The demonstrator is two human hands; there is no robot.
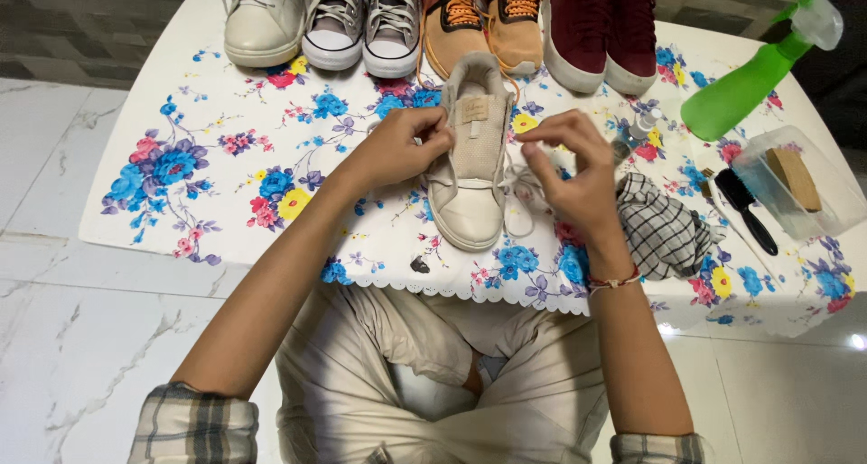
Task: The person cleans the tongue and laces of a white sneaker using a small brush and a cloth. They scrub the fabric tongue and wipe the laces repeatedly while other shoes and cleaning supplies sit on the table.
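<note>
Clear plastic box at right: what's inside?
The clear plastic box holds a brown wooden-looking block, leaning inside. Whatever lies beneath it is unclear through the plastic. A black brush lies just outside.

A shoe [470, 157] lies mid-counter [226, 211] between the left hand [402, 148] and right hand [569, 175]. A row of shoes [433, 22] stands at the far edge. Right of the right hand lie a cloth [664, 234], a brush [748, 207], a tub [795, 184]; farther off, a spray bottle [750, 76].
</note>
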